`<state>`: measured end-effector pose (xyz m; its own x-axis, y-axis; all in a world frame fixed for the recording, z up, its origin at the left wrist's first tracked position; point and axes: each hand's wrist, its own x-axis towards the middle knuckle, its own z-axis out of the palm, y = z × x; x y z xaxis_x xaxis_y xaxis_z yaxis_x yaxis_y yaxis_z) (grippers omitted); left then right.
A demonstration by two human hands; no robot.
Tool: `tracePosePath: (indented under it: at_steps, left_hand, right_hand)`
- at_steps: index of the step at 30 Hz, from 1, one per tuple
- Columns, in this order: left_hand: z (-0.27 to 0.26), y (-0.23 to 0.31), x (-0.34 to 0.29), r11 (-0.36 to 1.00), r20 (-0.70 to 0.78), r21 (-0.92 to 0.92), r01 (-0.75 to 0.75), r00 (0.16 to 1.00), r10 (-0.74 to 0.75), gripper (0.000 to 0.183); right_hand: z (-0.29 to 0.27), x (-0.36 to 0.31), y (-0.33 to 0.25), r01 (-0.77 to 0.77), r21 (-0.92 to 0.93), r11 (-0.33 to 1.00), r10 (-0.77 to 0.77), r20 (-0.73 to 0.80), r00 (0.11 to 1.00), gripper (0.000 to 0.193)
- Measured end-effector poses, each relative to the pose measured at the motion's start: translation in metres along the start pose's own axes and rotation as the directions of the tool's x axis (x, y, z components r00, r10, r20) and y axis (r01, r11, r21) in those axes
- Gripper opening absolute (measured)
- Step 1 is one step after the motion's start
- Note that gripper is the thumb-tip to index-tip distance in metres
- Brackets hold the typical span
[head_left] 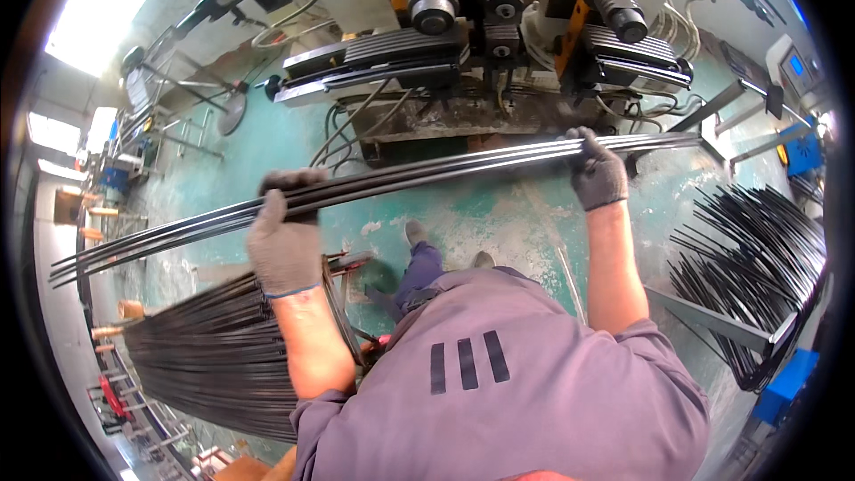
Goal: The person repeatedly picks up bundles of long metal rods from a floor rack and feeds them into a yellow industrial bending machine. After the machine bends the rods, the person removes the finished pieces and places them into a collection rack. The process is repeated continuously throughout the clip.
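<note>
I hold a bundle of long thin black metal rods (427, 171) in both gloved hands, and its long axis runs left to right across me, in front of the machine with 2 yellow heads (499, 9). My left hand (285, 236) is closed around the rods on my left side, nearer to my body, and my right hand (595, 174) is closed around them further along, nearer to the machine.

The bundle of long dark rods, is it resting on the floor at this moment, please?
No, the bundle of rods is held up in the air by the gloved left hand and right hand.
</note>
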<state>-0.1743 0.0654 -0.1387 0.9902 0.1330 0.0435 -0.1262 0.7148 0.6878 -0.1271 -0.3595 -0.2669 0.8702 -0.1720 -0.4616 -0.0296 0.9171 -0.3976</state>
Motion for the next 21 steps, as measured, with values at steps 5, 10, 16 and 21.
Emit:
tracePosePath:
  at_steps: [5,10,16,21]
  left_hand:
    - [-0.063,0.043,0.06,0.999,0.029,-0.033,-0.022,0.999,0.023,0.024]
    - [-0.1,0.014,0.112,0.999,-0.125,0.039,0.0,0.992,0.005,0.023]
    - [-0.101,-0.01,0.173,0.988,-0.183,-0.04,0.147,0.971,-0.151,0.029]
    - [-0.165,0.035,0.243,0.981,0.145,-0.075,0.177,0.976,-0.165,0.046]
  right_hand:
    - [-0.006,0.033,-0.053,0.248,-0.069,0.966,-0.251,-0.037,0.967,0.026]
    - [0.044,0.039,-0.01,0.308,-0.19,0.932,-0.304,0.05,0.951,0.038]
    - [0.098,0.063,0.045,0.299,-0.149,0.943,-0.303,-0.001,0.953,0.029]
    - [0.135,0.083,0.033,0.434,-0.269,0.86,-0.503,-0.303,0.81,0.027]
